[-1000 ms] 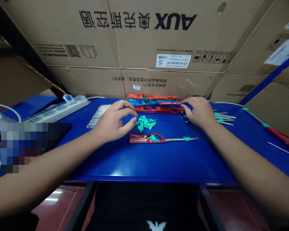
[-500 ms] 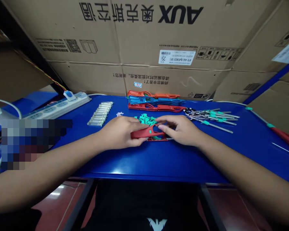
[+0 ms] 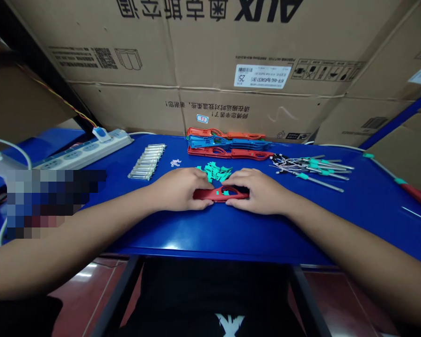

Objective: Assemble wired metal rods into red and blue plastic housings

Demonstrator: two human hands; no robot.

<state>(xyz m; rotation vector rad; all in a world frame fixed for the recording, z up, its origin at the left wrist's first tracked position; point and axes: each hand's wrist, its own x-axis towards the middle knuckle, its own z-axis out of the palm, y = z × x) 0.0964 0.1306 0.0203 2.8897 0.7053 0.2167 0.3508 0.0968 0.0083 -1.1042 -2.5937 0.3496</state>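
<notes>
A red long-neck lighter casing (image 3: 210,194) lies near the middle of the blue table, with an oval opening and small green pieces showing in it. My left hand (image 3: 182,189) is closed around its left end, thumb at the near edge. At its right end my right hand (image 3: 257,191) grips it between fingers and thumb. Both ends are partly hidden by my fingers. Just behind it sits a heap of small green plastic parts (image 3: 215,172). Small pinkish-white pieces (image 3: 175,163) lie beyond my left hand.
Clear cylinders with metal ends (image 3: 147,162) lie in a row at left, near a white power strip (image 3: 87,152). Stacked orange, blue and red casings (image 3: 228,144) stand against the cardboard (image 3: 203,79). Metal rods with green parts and wires (image 3: 319,171) lie at right.
The red upper half has come down flush over the lower part, which showed beneath it before. My right hand has closed around the right end. The view has tilted slightly down.
</notes>
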